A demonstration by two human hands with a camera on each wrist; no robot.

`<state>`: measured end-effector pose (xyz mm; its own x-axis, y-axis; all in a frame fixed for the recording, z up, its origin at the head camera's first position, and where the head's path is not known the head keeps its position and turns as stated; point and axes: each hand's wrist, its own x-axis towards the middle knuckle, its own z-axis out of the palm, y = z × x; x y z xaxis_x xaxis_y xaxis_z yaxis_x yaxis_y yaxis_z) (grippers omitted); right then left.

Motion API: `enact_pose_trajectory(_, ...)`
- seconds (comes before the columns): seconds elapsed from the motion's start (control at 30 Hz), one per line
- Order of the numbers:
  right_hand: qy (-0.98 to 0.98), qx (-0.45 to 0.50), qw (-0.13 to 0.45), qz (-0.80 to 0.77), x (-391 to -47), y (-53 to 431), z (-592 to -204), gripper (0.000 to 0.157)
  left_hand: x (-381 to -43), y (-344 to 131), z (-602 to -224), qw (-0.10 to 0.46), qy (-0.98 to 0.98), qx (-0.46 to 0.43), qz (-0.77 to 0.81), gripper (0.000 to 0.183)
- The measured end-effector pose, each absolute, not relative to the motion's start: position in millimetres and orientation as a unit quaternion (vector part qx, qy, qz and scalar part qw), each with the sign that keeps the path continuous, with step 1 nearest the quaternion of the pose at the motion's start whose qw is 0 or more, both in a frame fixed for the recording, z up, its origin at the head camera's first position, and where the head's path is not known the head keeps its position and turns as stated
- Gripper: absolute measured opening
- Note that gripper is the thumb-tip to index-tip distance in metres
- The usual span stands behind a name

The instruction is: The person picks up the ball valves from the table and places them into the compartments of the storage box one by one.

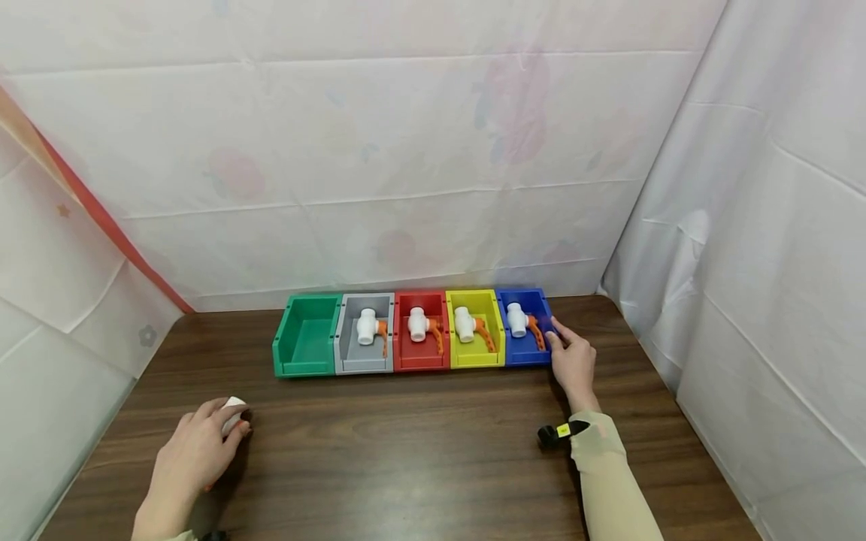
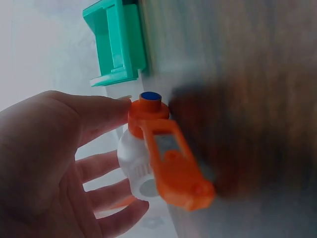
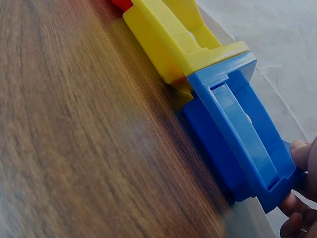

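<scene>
In the left wrist view my left hand (image 2: 44,144) holds a white ball valve (image 2: 132,153) with an orange lever handle (image 2: 181,168). The thumb is at the handle's hub and the fingers lie along the white body. From the head view this hand hovers or rests at the table's left; which one, I cannot tell. My right hand (image 1: 575,367) pinches the right side wall of the blue bin (image 1: 528,359), thumb on the inner side and fingers outside. A white valve with an orange handle (image 1: 517,321) lies inside that bin.
Left of the blue bin, in one joined row, stand a yellow bin (image 1: 476,360), a red bin (image 1: 422,362), a grey bin (image 1: 364,365) and a green bin (image 1: 304,369). Yellow, red and grey each contain one similar valve. White cloth (image 1: 406,150) hangs behind the wooden table (image 1: 406,451).
</scene>
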<state>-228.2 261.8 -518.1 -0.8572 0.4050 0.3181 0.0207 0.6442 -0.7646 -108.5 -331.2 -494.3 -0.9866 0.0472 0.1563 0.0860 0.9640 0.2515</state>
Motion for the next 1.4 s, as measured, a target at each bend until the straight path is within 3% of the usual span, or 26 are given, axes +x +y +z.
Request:
enact_pose_trajectory(0.23,-0.874,-0.122,0.239,0.406,-227,262,-520,0.035,-105,-331,-496,0.090,-0.985,-0.037,-0.140,0.033)
enact_pose_trajectory(0.43,-0.875,-0.121,0.235,0.406,-227,263,-521,0.036,-104,-333,-493,0.047,-0.986,-0.031,-0.156,0.039)
enact_pose_trajectory(0.73,-0.873,-0.125,0.234,0.410,-226,262,-520,0.036,-108,-334,-485,-0.030,-0.985,-0.046,-0.161,0.070)
enact_pose_trajectory(1.07,-0.877,-0.127,0.225,0.406,-229,261,-519,0.036,-105,-336,-487,-0.001,-0.987,-0.040,-0.154,0.058)
enact_pose_trajectory(1.4,-0.874,-0.119,0.235,0.408,-230,262,-521,0.035,-105,-338,-487,-0.013,-0.986,-0.008,-0.167,0.056)
